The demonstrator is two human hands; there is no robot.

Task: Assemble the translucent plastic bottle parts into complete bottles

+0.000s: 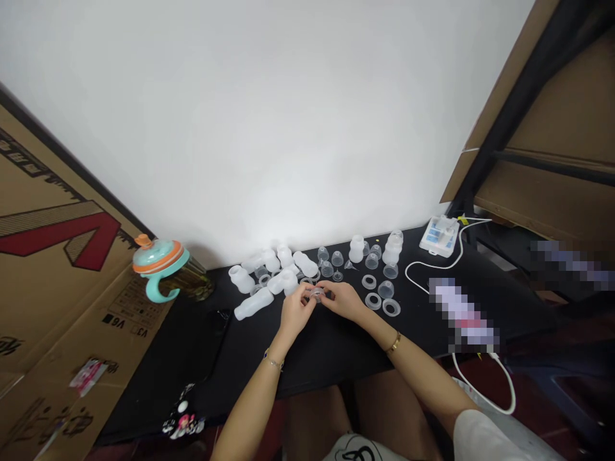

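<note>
Here in the head view, just below centre of the frame, I've got a clear plastic ring (317, 292) pinched right between my left hand (296, 308) and my right hand (346, 299), fingertips on both its sides, neither hand nearer. It looks wider across the frame than deep; its exact tilt I can't tell. A white bottle (254, 303) lies aslant to the left, and loose rings (373, 301) sit over to the right.
</note>
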